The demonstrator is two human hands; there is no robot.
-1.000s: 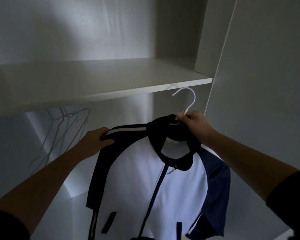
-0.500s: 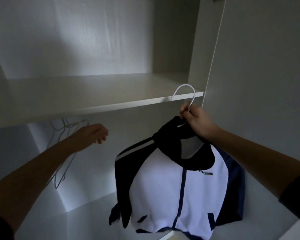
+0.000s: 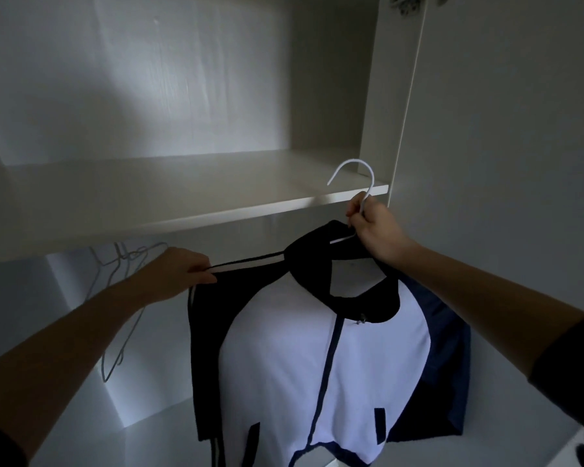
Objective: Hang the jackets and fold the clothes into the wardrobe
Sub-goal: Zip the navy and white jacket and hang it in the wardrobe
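A white jacket (image 3: 304, 358) with dark navy sleeves, collar and zip hangs on a white hanger (image 3: 361, 176) in front of the open wardrobe. My right hand (image 3: 375, 227) is shut on the hanger's neck, just below the hook, which rises in front of the shelf edge. My left hand (image 3: 179, 271) pinches the jacket's left shoulder, by the white stripe, and holds it out to the left. The jacket's hem runs out of the bottom of the view.
A pale wardrobe shelf (image 3: 169, 210) crosses the view just above the hands. Several bare wire hangers (image 3: 125, 264) hang under it at the left, behind my left forearm. The wardrobe's side panel (image 3: 381, 96) and door (image 3: 506, 163) stand at the right.
My left hand, which had let go of the shoulder and hung free half a second ago, has taken hold of the jacket's left shoulder again. My right hand keeps the hanger near the shelf edge.
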